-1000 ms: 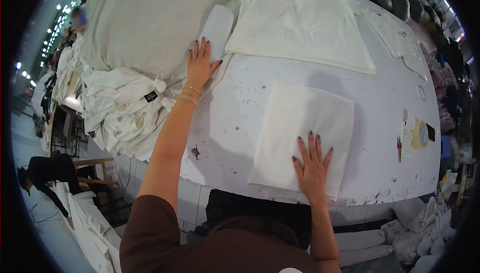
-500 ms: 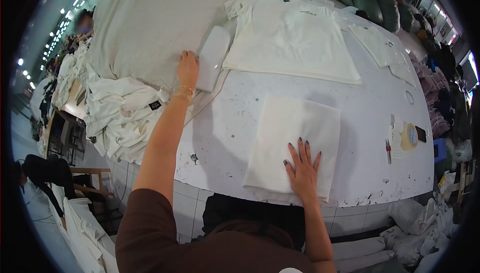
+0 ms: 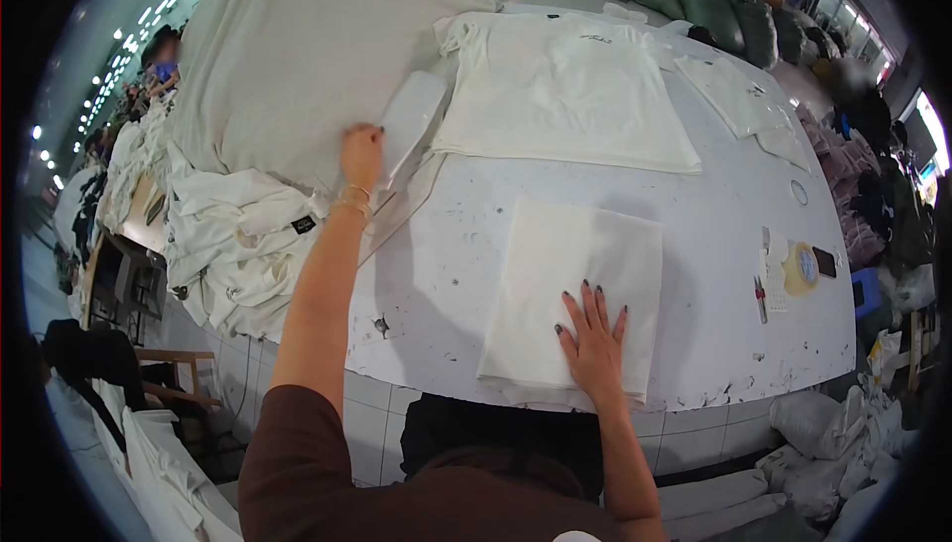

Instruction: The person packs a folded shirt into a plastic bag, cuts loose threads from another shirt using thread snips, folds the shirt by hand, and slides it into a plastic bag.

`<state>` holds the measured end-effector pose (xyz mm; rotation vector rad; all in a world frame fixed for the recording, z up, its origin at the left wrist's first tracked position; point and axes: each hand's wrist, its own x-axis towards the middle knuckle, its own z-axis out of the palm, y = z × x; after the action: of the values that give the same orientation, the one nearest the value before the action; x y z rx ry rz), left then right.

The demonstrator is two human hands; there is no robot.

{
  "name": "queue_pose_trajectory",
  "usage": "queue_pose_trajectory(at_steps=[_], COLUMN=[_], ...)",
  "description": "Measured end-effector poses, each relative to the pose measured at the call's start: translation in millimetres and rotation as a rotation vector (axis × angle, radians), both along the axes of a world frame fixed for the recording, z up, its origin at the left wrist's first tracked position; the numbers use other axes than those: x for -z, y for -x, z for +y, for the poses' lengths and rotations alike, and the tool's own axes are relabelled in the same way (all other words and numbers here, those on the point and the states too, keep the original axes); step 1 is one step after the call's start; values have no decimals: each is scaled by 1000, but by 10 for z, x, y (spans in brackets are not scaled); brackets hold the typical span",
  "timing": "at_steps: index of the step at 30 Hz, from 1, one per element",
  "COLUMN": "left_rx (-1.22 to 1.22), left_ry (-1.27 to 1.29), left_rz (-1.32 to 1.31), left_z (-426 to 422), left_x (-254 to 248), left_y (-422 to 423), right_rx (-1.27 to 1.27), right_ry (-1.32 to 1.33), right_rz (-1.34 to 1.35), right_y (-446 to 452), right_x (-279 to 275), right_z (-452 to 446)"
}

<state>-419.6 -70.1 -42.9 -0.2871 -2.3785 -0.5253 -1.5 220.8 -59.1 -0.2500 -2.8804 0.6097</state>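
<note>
My right hand lies flat with its fingers spread on a folded white fabric piece near the table's front edge. Beside the left edge of a glossy white stack, possibly plastic bags, is my left hand, slightly blurred. Its fingers are curled together, and what they pinch, if anything, cannot be made out. Just right of that stack, a white T-shirt with small dark lettering on the chest is spread flat.
A large beige cloth-covered heap rises at the left, with crumpled white garments below it. Another white garment in clear wrapping lies at right. Small red-handled snips, a tape roll and a phone sit near the right edge.
My left hand has shifted slightly left and down at the glossy stack, its fingers now more curled. My right hand stays flat on the folded fabric. The view has shifted a little.
</note>
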Motion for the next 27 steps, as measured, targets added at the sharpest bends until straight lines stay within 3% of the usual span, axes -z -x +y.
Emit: queue_pose_trajectory(at_steps=[1, 4, 6, 7, 9, 10, 12, 14, 16, 18, 21, 23, 24, 25, 27], left_rx=[-1, -70, -246, -243, 330, 338, 708, 910, 1110, 1171, 1177, 1051, 1015, 1016, 860], left_ry=[-48, -139, -405, -404, -950, -948, -1189, -1259, -1255, -1260, -1290, -1184, -962, -965, -378], left_rz=[122, 134, -84, -84, -275, -278, -415, -583, -683, -789, -974, -1097, -1023, -1030, -968], left_z=[-22, -71, -70, -72, -56, -1, 270, 491, 774, 919, 1013, 893, 854, 807, 782], left_x=[-132, -477, -733, -785, -903, -912, -1039, -1317, -1678, -1791, -1801, -1569, -1492, -1423, -1374], left_y=[102, 352, 403, 407, 397, 375, -70, -647, -1294, -1623, -1825, -1619, -1501, -1427, -1386], right_rx=[-3, 0, 1, 4, 6, 8, -2, -7, 64, 44, 42, 48, 35, 37, -91], right_ry=[14, 16, 18, 23, 39, 53, 125, 200, 331, 167, 36, -63, -22, -25, -36], right_rz=[-14, -24, -27, -32, -16, -2, -15, -37, 414, 622, 802, 855, 893, 886, 829], right_y=[-3, 3, 7, 5, 6, 7, 67, 186, 443, 700, 929, 894, 866, 804, 682], right_x=[-9, -6, -8, -6, -5, -3, -8, -127, -427, -531, -661, -729, -866, -897, -934], right_z=[-6, -6, -1, -4, -11, -10, 37, 45, -60, -79, -60, 72, 110, 164, 280])
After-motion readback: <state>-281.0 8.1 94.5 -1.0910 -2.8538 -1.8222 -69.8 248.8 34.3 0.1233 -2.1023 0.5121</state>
